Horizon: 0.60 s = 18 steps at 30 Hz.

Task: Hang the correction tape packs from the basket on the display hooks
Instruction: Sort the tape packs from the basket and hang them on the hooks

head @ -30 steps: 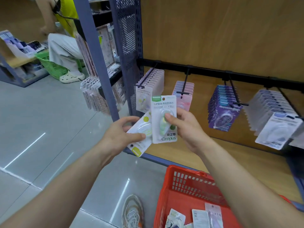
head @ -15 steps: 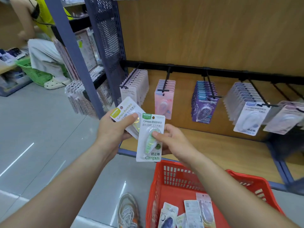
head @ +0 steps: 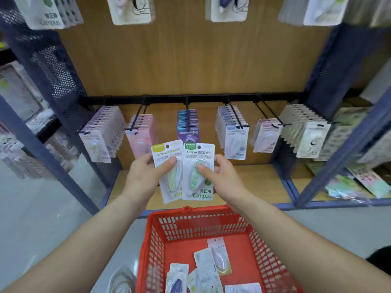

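Wooden back panel (head: 190, 60), grey floor (head: 31, 208), red basket (head: 201, 227) below.

Single head-worn wide-angle view, forward and down; close above the red basket (head: 186, 213), square-on to the hook rail (head: 165, 99)

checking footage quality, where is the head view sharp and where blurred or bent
Head view: the green-label pack in the right hand and the yellow-label pack in the left hand read sharply; packs along the top edge and far sides smear; the wide lens bows the shelf uprights; lighting even.
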{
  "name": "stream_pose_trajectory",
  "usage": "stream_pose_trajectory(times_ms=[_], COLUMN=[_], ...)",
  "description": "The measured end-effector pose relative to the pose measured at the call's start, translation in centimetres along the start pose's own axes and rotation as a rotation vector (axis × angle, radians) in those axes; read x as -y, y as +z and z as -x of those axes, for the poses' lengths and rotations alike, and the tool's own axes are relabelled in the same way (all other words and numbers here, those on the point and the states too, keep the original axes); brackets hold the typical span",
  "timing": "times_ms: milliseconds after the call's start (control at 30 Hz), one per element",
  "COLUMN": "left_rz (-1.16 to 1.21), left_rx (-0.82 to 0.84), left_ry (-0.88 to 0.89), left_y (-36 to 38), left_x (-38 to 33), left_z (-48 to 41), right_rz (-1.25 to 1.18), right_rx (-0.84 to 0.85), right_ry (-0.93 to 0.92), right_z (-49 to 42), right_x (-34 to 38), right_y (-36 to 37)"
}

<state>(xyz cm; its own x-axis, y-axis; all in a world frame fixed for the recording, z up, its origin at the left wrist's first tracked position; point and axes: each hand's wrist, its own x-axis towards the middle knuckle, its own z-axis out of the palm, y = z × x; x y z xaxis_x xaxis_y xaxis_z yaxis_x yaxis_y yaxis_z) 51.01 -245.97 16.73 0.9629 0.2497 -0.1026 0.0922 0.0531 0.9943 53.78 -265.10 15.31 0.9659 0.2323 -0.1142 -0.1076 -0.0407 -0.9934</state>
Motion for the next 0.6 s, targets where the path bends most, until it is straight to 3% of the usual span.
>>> stream_pose_trajectory(times_ms=[267,433,600], left_rz=[0.033,0.017,0.005], left_rx=[0.147,0.140,0.133], left_ry=[-0.023,0.023,0.020], left_y=[9.1,12.7,14.3], left_x=[-0.1,-1.2,-2.1], left_z=[0.8,1.0,2.1], right_rz=[-0.018,-0.092,-0.010], right_rx=[-0.107,-0.201,-0.345], right_ry=[0.008,-0.008,-0.045], right_z=[2.1,3.2,3.8], right_x=[0.8,1.5,1.7], right_y=[-8.8,-12.0,-12.4])
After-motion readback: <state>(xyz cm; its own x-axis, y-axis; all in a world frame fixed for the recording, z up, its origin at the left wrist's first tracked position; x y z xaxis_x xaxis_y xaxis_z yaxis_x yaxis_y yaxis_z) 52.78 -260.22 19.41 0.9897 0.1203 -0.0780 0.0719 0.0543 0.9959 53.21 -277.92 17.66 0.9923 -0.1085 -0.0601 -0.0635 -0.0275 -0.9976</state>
